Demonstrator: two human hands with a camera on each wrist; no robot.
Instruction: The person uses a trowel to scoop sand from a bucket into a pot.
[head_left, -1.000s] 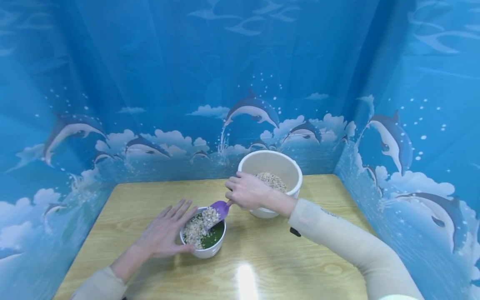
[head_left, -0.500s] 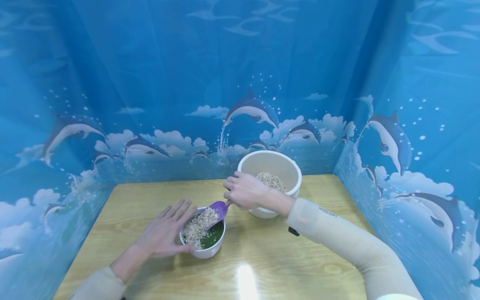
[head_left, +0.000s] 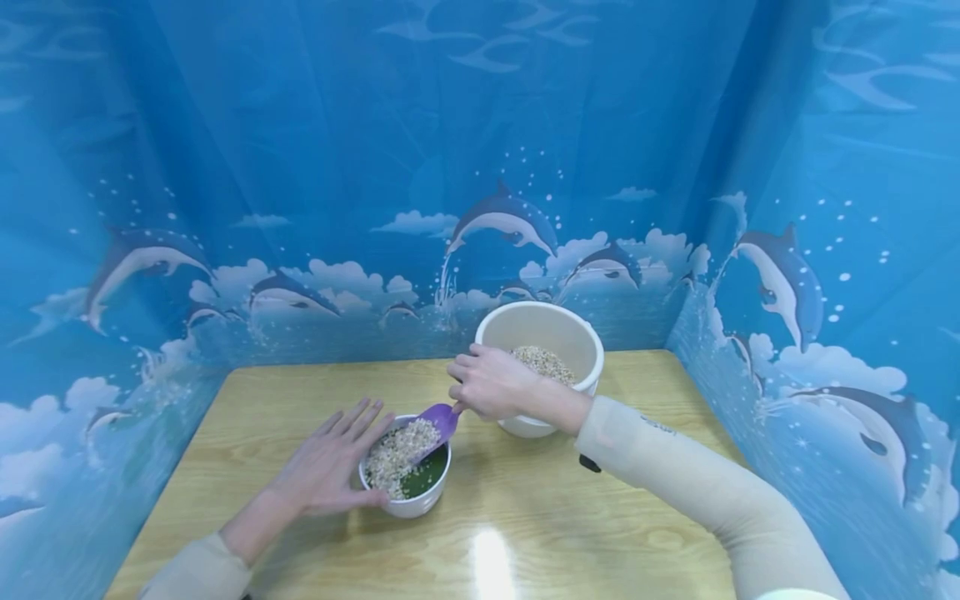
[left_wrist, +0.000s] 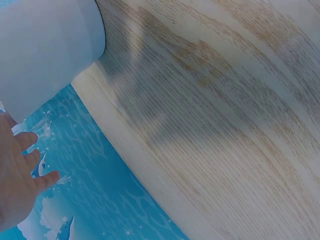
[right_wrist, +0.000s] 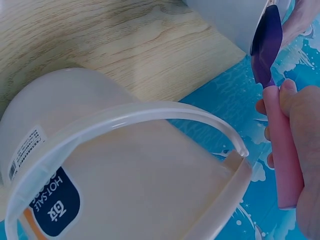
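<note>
My right hand (head_left: 497,382) grips the pink handle (right_wrist: 283,150) of a purple scoop (head_left: 441,423). The scoop's tip is inside a white bowl (head_left: 420,506), tilted down to the left, with pale mixed grains (head_left: 405,450) on and beside its blade. Dark green shows at the bowl's right inside. My left hand (head_left: 330,462) lies at the bowl's left side, fingers straight and spread, the thumb at its front rim. In the left wrist view, parts of the left hand (left_wrist: 20,185) and the bowl's side (left_wrist: 50,55) appear.
A larger white bucket (head_left: 536,321), partly filled with similar grains (head_left: 543,362), stands behind my right hand. Its handle (right_wrist: 150,111) hangs across its side in the right wrist view. The wooden table (head_left: 570,533) is bordered by blue dolphin-printed sheets (head_left: 360,167).
The grains on the scoop have slid down toward those in the bowl, so the two heaps run together. The scoop has shifted only slightly; the left hand keeps its place.
</note>
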